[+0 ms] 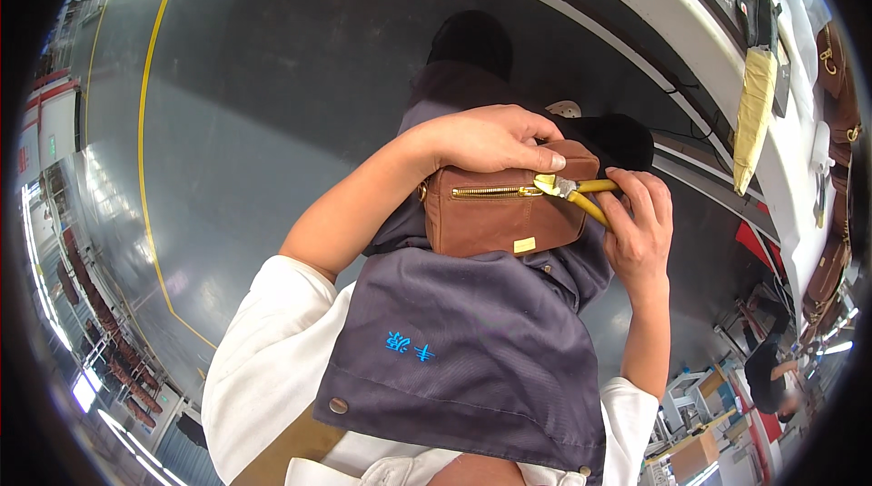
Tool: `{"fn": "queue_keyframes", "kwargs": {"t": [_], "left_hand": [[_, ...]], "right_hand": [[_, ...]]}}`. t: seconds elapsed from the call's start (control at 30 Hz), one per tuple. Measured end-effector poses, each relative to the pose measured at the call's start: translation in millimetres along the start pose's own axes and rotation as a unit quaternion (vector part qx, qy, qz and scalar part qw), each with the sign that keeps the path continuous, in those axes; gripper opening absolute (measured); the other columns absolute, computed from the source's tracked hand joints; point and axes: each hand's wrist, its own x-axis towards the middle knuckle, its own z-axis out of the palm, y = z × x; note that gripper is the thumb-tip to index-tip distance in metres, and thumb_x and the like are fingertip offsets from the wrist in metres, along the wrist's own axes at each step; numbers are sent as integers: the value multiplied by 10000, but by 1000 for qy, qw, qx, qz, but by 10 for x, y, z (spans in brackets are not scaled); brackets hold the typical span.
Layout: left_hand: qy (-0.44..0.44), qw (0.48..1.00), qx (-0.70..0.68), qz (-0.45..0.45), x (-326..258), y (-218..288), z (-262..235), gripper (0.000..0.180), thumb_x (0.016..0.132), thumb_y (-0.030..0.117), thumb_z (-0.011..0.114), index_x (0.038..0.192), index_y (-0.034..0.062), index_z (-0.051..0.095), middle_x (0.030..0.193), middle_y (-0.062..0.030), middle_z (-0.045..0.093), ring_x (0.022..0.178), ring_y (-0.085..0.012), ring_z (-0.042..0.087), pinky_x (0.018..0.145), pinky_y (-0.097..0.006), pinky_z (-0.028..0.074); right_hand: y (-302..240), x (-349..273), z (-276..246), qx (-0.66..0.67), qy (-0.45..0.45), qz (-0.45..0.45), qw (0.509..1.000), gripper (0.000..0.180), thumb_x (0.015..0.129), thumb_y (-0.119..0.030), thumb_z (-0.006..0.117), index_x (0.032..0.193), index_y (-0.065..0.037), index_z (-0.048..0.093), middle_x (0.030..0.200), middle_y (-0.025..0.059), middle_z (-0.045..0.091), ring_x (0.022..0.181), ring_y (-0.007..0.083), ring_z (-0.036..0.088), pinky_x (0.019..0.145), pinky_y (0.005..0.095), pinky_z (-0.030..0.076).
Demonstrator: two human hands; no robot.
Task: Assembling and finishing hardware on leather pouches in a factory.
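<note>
Head view: a small brown leather pouch with a brass zipper rests on the person's lap, on a grey-blue work apron, and serves as the landmark. The left hand lies curled over the pouch's top edge, thumb pressed down at the right end of the zipper, pinning the pouch in place. The right hand, just right of the pouch, is closed around the yellow-handled pliers, whose metal tip touches the zipper's end under that thumb. The zipper teeth look fully run together, so I judge the work is at the pull or end stop, not yet released; whether the tip actually grips anything is too small to tell.

Room: left of and above the pouch is dark grey floor with a yellow line. Right of it, well apart, a white workbench edge curves past with a hanging yellow cloth.
</note>
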Motion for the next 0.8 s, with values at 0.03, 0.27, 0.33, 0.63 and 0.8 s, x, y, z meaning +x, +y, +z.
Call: {"fn": "queue_keyframes", "kwargs": {"t": [0.03,0.27,0.33,0.63,0.8], "left_hand": [[-1,1000,-12,-4,-5,2,2,570,951,474,642,1250,-10,643,1039,-137,711,962,-204,656,862,-317,501],[-3,999,-19,-41,-16,69,-29,529,960,440,666,1251,-1,632,1051,-71,693,973,-136,621,868,-290,495],[-6,999,-24,-31,-2,30,-39,522,962,434,665,1251,0,632,1051,-70,693,969,-134,622,866,-290,497],[-2,997,-66,-37,-24,3,-33,447,976,374,662,1236,11,638,1049,-49,689,974,-119,620,873,-285,499],[4,997,-59,-50,-8,-10,-14,435,980,365,659,1234,13,637,1056,-47,688,976,-117,619,876,-283,499]], "right_hand": [[0,-2,5,2,-2,2,1000,191,695,-7,647,881,-48,663,1136,73,626,1014,268,603,900,436,510],[15,-6,-31,-1,15,-1,1000,197,662,-4,652,856,-34,667,1120,76,642,999,278,616,869,423,524],[46,-10,-123,-8,32,7,999,195,645,1,652,838,-25,666,1106,83,653,990,284,623,852,419,529],[431,-84,-790,-232,260,126,929,251,623,135,649,833,13,714,1064,130,697,940,268,634,819,367,510],[498,15,-994,-222,226,141,938,121,628,65,653,732,2,646,802,97,649,800,276,615,755,358,498]]}}
